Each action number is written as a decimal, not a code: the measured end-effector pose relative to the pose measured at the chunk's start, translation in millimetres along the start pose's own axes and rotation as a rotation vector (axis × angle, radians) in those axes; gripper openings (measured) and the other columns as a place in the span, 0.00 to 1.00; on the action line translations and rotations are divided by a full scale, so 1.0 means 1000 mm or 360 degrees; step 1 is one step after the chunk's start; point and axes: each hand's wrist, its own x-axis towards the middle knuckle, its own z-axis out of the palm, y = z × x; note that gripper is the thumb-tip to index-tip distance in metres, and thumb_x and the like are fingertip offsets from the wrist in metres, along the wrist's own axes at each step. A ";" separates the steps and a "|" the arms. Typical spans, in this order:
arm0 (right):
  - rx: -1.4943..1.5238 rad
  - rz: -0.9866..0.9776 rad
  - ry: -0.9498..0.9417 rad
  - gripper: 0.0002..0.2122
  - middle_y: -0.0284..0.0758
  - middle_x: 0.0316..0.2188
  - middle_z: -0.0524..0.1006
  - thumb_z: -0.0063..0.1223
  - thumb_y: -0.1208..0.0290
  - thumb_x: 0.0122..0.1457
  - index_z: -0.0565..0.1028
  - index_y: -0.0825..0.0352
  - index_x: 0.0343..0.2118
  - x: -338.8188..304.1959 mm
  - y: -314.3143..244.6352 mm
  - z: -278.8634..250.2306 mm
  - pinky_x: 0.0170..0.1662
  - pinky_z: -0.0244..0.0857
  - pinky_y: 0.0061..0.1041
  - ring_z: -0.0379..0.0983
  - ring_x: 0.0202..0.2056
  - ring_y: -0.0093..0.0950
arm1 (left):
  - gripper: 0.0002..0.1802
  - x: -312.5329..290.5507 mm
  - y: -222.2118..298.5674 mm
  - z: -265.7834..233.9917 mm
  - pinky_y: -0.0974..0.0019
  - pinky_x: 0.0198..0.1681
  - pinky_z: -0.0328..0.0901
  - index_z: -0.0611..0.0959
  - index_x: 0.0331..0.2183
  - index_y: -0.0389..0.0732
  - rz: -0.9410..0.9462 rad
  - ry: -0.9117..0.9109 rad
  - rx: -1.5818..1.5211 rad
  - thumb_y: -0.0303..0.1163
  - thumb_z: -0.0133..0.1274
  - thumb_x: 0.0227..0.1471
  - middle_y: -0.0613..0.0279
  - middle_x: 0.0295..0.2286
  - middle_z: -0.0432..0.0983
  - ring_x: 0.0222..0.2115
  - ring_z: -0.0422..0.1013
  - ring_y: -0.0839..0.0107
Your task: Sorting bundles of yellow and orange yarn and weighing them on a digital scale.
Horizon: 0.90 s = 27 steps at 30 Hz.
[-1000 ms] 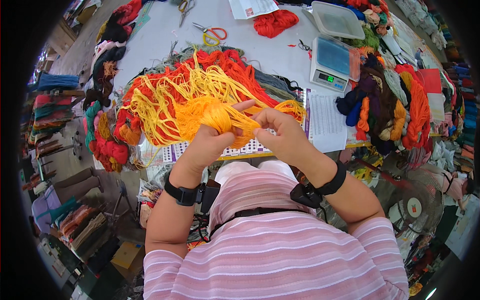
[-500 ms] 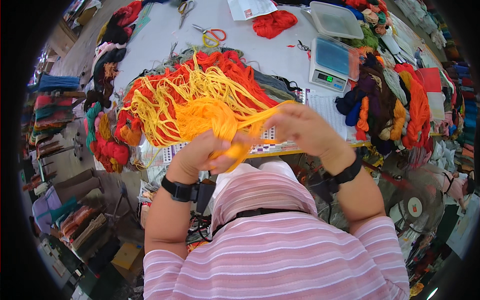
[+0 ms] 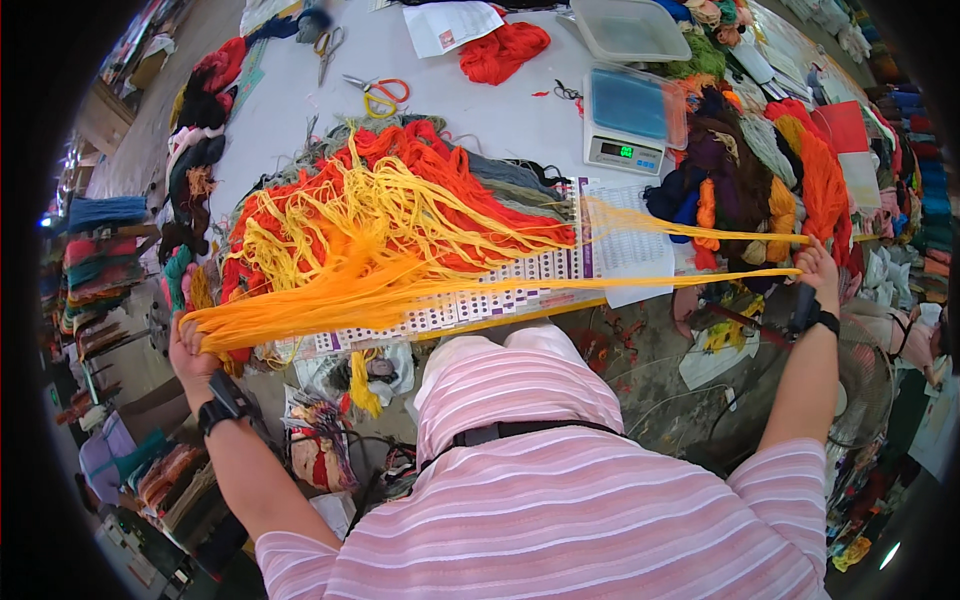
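A skein of orange yarn (image 3: 400,303) is stretched wide between my two hands above the near edge of the table. My left hand (image 3: 190,350) is closed round its thick, bunched end at the far left. At the far right, my right hand (image 3: 818,268) grips the other end, where the yarn parts into two thin strands. Behind and partly under the skein lies a heap of yellow yarn (image 3: 350,200) spread over red yarn (image 3: 415,145), with grey yarn (image 3: 510,180) at its back and right side.
A digital scale (image 3: 627,115) stands at the back right beside a clear plastic tub (image 3: 630,30). Two pairs of scissors (image 3: 380,95) lie behind the heap. Many-coloured skeins (image 3: 735,150) line the right side. Printed sheets (image 3: 630,245) lie by the near edge; a fan (image 3: 865,375) stands right.
Both hands have swung apart, left hand to the left and right hand to the right. The orange skein has gone from a bunch to a long stretched loop.
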 end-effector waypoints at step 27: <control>-0.0451 -0.1462 -0.1240 0.06 0.34 0.24 0.71 0.42 0.73 0.57 0.69 0.70 0.30 -0.111 -0.151 0.379 0.33 0.67 0.20 0.69 0.26 0.25 | 0.08 0.045 -0.315 0.151 0.78 0.14 0.47 0.72 0.31 0.42 -0.0523 0.0511 0.0545 0.36 0.42 0.55 0.74 0.14 0.52 0.12 0.50 0.83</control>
